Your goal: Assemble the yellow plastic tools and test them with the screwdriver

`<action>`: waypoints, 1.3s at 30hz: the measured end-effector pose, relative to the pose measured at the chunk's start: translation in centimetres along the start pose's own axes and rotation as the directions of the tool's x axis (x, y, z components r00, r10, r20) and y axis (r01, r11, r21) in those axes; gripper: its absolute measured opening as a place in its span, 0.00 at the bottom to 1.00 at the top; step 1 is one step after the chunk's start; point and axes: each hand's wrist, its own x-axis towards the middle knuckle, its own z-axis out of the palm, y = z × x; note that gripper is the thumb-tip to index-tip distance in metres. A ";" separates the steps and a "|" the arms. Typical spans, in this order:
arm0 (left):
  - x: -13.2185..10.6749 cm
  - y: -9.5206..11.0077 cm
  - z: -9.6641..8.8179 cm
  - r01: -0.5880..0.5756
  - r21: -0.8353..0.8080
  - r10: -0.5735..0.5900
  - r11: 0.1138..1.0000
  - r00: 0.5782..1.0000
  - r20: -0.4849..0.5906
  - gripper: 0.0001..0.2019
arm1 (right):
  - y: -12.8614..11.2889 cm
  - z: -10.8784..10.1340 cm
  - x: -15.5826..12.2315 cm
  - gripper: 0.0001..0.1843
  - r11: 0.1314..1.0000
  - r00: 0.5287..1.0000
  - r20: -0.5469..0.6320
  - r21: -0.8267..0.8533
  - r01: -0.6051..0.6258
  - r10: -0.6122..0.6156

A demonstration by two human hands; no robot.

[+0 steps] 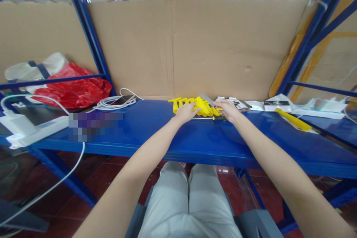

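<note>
Left of counter [145, 126]: bare run from the coiled white cable [107, 103] to the left hand [184, 113]; a hand could pass there;
Between hands: yellow pieces [205, 108] block the way; a screwdriver [214, 118] lies crosswise just in front;
Right front: bare up to the yellow-handled tool [294, 120];
Back: cardboard wall [223, 44] bars any reach through

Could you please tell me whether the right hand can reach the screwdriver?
Probably yes: the screwdriver lies on the near side of the yellow pieces, its handle close to the right hand and mostly uncovered.
</note>
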 end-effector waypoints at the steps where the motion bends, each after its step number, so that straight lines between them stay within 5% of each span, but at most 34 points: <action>1: 0.0 0.0 0.0 0.002 -0.005 -0.002 1.000 1.000 0.002 0.16 | 0.1 0.3 -0.1 0.18 1.000 1.000 0.013 0.006 -0.008 0.008; 19: 0.1 -0.4 -0.5 -0.018 0.020 0.018 1.000 1.000 -0.015 0.17 | 0.4 1.5 -0.9 0.09 0.994 0.995 0.089 -0.106 -0.039 0.049; 39: -0.7 0.5 -1.7 -0.168 0.262 0.128 0.950 0.978 0.165 0.26 | 0.3 1.5 -1.0 0.11 0.966 0.989 0.141 -0.259 -0.014 0.052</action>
